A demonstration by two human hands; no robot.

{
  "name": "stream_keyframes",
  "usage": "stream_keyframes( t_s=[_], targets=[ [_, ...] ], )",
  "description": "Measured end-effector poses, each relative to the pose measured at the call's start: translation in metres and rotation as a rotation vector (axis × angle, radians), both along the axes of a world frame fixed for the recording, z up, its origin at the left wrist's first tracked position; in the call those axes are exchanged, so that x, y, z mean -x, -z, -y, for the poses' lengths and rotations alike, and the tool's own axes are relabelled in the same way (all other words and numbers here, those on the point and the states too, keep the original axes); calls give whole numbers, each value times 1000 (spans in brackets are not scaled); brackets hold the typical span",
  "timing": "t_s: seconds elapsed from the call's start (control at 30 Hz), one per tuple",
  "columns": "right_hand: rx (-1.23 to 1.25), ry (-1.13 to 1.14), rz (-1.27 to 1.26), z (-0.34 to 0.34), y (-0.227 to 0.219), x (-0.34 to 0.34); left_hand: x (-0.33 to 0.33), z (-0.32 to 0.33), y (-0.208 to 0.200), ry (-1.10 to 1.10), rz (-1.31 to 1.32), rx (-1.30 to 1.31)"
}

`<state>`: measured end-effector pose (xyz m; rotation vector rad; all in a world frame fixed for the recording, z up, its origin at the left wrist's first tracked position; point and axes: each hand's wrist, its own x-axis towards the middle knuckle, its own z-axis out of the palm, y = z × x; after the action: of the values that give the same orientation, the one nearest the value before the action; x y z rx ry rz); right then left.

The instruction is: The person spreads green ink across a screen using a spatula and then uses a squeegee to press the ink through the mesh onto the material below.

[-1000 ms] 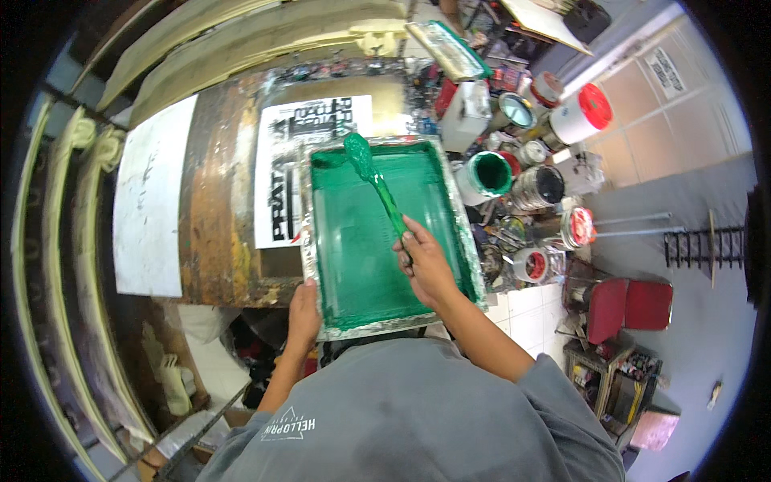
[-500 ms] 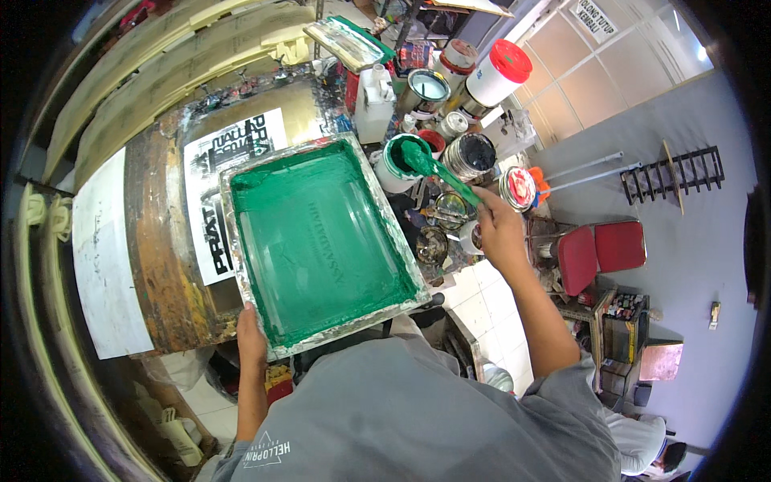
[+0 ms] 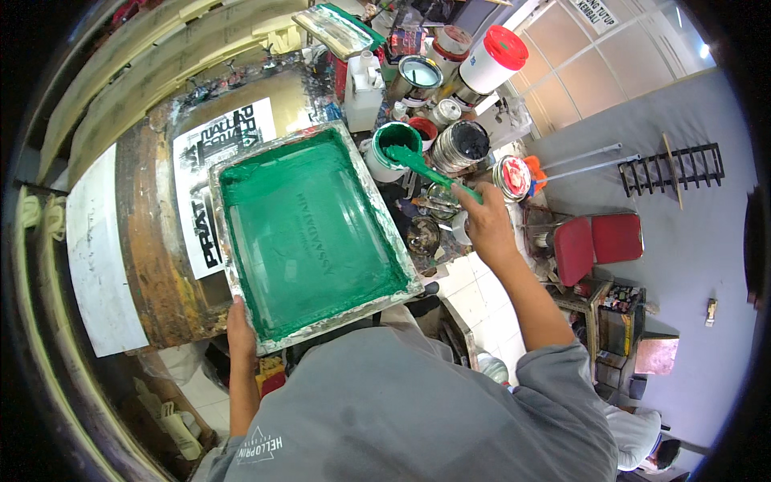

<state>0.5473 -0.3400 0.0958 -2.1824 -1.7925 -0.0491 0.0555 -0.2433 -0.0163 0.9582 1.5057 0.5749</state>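
My left hand (image 3: 241, 331) grips the near-left corner of a screen printing frame (image 3: 384, 218), whose wooden rim is smeared with white and green. Green ink coats its mesh (image 3: 317, 241), with faint lettering in the middle. My right hand (image 3: 490, 225) is closed round the handle of an ink-covered green spatula (image 3: 434, 173). The blade end dips into the mouth of a white tub (image 3: 381, 166) of green ink, just beyond the frame's right side. Most of the left fingers are hidden under the frame.
Beneath the frame is a stained wooden board (image 3: 165, 241) with printed white paper (image 3: 189, 213). Around the tub crowd a white jug (image 3: 363, 104), a can of black ink (image 3: 459, 146), a red-lidded bucket (image 3: 486, 68) and other cans. Red chairs (image 3: 573, 251) stand at right; a person (image 3: 634, 434) is at lower right.
The spatula blade has gone from above the tub's edge, with a thick green glob on it, down into the tub. My right hand has shifted slightly left. My left hand keeps its grip.
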Motion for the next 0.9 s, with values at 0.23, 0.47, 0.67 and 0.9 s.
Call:
stream_keyframes(
  t_s=[0.23,0.47,0.67,0.9],
  targets=[
    [170,-75,-39,-4,-78,-30,-3,-1,1,21,23,-38],
    [144,-86,-7,-14,-140,-43,-10,4,-14,-17,34,-40],
    [-117,27,-489,-9,-45,40,4,7,24,-36,14,-58],
    [53,237,-282,-119,56,155,-9,11,3,-43,28,-61]
  ],
)
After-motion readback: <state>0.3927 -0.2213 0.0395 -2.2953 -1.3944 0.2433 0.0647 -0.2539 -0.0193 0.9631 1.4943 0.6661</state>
